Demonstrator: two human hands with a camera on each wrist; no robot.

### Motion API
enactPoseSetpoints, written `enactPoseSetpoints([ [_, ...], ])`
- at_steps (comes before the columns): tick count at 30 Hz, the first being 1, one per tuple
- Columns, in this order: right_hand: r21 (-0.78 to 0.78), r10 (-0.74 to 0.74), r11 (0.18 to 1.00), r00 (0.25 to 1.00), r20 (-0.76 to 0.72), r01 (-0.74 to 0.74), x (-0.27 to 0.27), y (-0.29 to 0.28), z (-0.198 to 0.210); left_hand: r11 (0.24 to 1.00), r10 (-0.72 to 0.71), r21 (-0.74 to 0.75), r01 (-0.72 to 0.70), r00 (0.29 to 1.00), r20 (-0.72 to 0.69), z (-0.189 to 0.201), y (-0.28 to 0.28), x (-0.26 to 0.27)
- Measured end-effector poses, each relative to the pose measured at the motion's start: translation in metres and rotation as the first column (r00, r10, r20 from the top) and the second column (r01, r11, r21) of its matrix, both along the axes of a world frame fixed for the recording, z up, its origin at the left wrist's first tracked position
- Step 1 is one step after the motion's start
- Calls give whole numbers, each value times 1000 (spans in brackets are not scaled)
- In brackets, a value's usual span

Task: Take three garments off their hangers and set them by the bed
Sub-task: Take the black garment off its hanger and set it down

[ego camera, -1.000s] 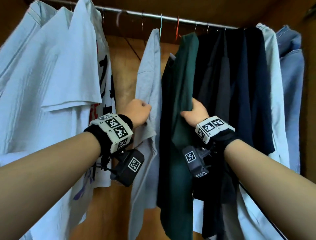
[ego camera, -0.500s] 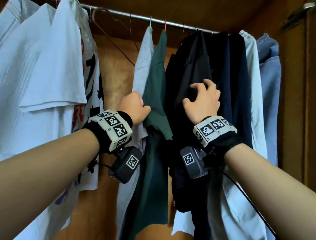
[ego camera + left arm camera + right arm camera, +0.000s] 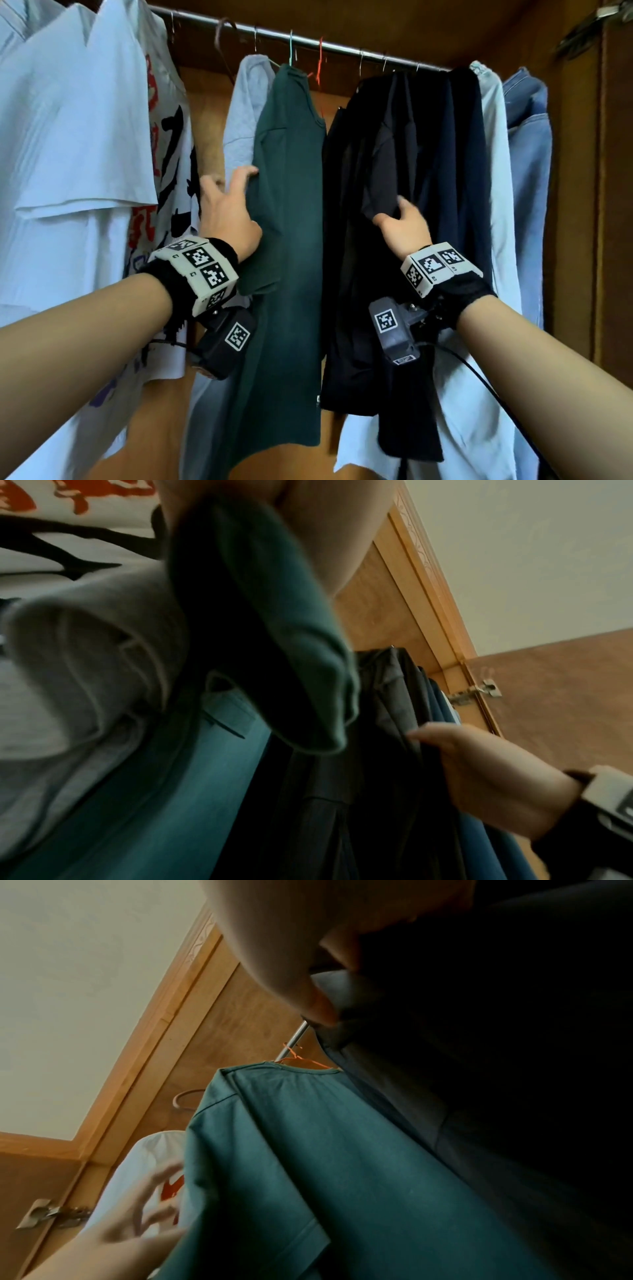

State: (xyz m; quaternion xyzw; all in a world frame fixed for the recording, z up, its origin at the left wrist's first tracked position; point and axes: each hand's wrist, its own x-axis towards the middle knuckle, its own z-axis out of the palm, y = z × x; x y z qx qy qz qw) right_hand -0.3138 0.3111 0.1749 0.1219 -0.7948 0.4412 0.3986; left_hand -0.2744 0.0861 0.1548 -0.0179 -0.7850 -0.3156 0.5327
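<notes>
Two door hinges (image 3: 474,691), wrist-views only

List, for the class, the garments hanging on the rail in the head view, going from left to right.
white printed T-shirt → pale grey shirt → dark green T-shirt → black garment → navy garment → pale blue shirt → denim garment

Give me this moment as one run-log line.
stage: parting clothes on rail | left hand: open, against green T-shirt | right hand: grip on black garment | hangers: none off yet
</notes>
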Motion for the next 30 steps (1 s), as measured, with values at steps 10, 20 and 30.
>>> enactPoseSetpoints([
  [10,223,493,841,868,60,-493,24,-13,-13,972,2,-234,-21,997,-81,-1,79,-4],
  [20,148,-9,989,991,137,-11,5,14,5,975,161,-163,-154,987,29,22,53,-6],
  [30,-12,-63,998,961,-271,62,11,-30,103,939,116,-295,-176,971,-210,96,55,4],
])
